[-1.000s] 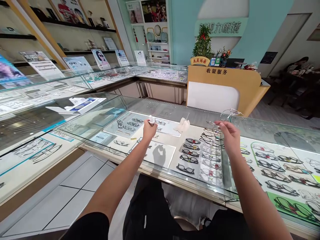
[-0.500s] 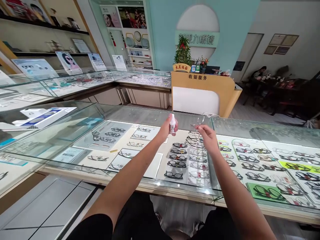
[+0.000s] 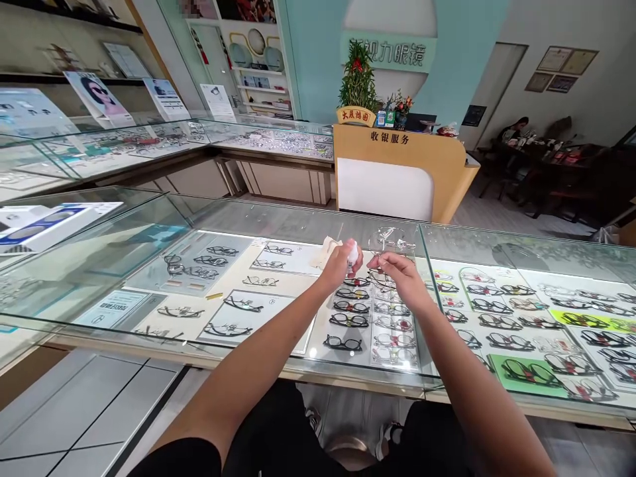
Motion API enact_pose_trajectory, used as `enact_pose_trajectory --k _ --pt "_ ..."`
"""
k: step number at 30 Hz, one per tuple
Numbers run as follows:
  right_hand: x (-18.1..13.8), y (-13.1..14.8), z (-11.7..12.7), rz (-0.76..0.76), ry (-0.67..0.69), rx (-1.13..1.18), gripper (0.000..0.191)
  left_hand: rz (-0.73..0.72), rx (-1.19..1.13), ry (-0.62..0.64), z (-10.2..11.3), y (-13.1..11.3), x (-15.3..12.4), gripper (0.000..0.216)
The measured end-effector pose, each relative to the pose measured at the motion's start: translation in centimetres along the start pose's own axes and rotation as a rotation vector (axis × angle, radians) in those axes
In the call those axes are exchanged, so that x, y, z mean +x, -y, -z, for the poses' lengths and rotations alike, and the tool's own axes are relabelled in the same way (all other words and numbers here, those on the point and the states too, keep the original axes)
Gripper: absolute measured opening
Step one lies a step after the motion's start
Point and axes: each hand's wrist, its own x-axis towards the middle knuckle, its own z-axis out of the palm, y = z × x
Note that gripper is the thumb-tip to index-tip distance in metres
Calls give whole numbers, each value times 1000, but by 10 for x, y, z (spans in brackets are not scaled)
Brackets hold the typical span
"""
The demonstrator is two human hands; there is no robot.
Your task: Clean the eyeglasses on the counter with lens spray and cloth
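Observation:
My left hand [image 3: 336,266] is closed around a small white spray bottle [image 3: 352,254], held upright over the glass counter. Just to the right, my right hand [image 3: 403,277] pinches a pair of thin-framed eyeglasses [image 3: 395,232] with clear lenses, which stand out beyond the fingertips. Only a small gap separates the bottle from the glasses. Behind the left hand a pale beige cloth [image 3: 322,254] lies on the glass top, partly covered by that hand. Beneath both hands, rows of dark eyeglass frames [image 3: 349,320] show through the glass.
The glass display case [image 3: 293,372] spans the space before me, with more frames on the right, some on a green card [image 3: 501,381]. White boxes [image 3: 54,222] sit at left. A wooden cashier desk [image 3: 450,169] stands beyond. At the far right a person [image 3: 514,132] is by a table.
The bottle and the eyeglasses have come closer together, and both hands sit slightly lower. The bottle's top is now under my left fingers. The cloth behind the hand has come into sight.

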Motion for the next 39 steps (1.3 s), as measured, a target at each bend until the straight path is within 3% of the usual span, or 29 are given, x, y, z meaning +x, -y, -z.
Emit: enact_pose_trajectory --k 10,16,21,28,33,36,39 --pt "-3 2 -6 50 93 70 30 -16 133 29 -4 0 -4 75" --pt "0 -7 2 32 -28 59 32 -7 98 45 -7 -3 -8 75" --pt "6 -15 9 21 -168 152 32 6 188 147 -11 0 -12 72" --pt "6 -10 6 5 -169 166 36 -27 280 213 -19 5 -18 67" --pt "5 -8 7 -3 -196 209 32 -1 172 44 -6 1 -8 73" --pt "6 -8 11 -16 -210 196 34 -57 163 -196 18 -2 6 63" --pt "7 -8 14 -8 -218 193 34 -77 254 -509 56 0 21 36"
